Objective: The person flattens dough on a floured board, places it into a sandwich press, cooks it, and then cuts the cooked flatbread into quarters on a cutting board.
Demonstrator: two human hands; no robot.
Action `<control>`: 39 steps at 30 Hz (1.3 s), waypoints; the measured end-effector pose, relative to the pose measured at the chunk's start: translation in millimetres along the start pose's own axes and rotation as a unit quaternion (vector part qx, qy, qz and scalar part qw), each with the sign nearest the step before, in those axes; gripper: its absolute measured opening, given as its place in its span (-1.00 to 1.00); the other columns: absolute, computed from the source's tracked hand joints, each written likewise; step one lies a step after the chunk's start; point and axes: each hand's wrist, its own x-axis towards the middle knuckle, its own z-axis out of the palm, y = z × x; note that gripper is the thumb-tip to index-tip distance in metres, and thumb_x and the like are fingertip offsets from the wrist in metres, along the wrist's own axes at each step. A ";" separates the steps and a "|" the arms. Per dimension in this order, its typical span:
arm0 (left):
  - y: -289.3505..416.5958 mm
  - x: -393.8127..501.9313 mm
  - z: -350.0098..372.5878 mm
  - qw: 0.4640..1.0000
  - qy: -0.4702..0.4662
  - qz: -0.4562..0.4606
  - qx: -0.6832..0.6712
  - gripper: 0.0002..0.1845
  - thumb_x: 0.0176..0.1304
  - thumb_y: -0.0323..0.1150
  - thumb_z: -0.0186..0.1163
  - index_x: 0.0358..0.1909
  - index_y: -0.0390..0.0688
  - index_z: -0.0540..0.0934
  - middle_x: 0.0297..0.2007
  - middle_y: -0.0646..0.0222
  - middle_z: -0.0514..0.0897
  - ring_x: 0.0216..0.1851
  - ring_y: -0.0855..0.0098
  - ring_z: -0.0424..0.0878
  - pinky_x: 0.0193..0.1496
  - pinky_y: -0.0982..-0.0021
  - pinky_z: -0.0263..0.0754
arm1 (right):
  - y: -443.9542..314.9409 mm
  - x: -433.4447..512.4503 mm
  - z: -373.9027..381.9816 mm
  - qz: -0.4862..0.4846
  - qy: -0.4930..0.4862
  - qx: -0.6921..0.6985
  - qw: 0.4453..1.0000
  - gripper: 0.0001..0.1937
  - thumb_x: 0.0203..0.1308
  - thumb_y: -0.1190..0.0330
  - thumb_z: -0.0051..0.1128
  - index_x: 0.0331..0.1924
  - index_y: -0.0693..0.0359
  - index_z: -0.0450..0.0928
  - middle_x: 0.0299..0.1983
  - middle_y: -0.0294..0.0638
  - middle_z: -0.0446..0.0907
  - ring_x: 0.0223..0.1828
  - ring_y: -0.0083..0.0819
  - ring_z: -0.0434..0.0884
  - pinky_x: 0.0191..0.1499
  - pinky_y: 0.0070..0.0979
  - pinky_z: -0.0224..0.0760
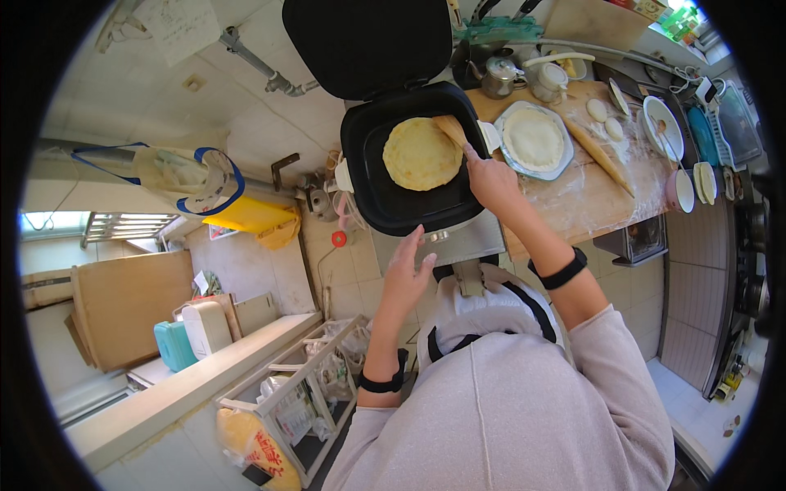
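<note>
A round, pale golden flatbread (420, 156) lies in the black square electric pan (384, 205), whose lid (368, 46) stands raised. My right hand (493, 184) grips a wooden spatula (450, 129) over the pan's right side, index finger stretched along its handle. The spatula's blade overlaps the flatbread's upper right edge; whether it is under or on top is hard to tell. My left hand (410, 267) is empty with its fingers apart, close to the pan's front edge. I cannot tell whether its fingertips touch the rim.
Right of the pan, a plate (570, 156) holds an uncooked dough round (533, 140) on a floured wooden board (552, 205). A rolling pin (599, 156), dough balls (596, 110) and a white bowl (663, 126) are farther right. A metal teapot (500, 78) stands behind the plate.
</note>
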 end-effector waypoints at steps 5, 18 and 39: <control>1.4 1.2 0.4 1.000 -0.003 0.009 0.014 -0.36 0.33 -0.38 0.22 0.43 -0.19 0.29 0.31 0.18 0.48 0.21 0.29 0.53 0.32 0.30 0.34 | -5.6 8.2 9.4 0.010 -0.041 0.002 0.999 -0.51 0.25 0.46 -0.10 0.29 0.18 0.44 -0.35 0.05 0.71 -0.29 -0.02 0.73 -0.25 -0.11 0.59; -1.6 8.7 1.8 0.999 0.009 0.026 0.017 -0.38 0.30 -0.33 0.22 0.39 -0.16 0.34 0.20 0.10 0.53 0.16 0.11 0.54 0.26 0.20 0.38 | -16.6 -31.7 -8.9 0.006 -0.108 0.000 0.994 -0.42 0.24 0.44 -0.04 0.41 0.18 0.31 -0.40 0.01 0.71 -0.33 -0.06 0.73 -0.28 -0.14 0.60; 11.7 22.0 3.6 0.997 -0.024 0.043 0.057 -0.44 0.28 -0.34 0.22 0.33 -0.17 0.41 0.20 0.11 0.54 0.20 0.07 0.51 0.28 0.18 0.38 | 7.4 -47.2 3.5 -0.016 -0.030 0.022 0.999 -0.50 0.39 0.29 -0.07 0.41 -0.02 0.34 -0.54 0.01 0.64 -0.52 0.01 0.66 -0.45 -0.08 0.52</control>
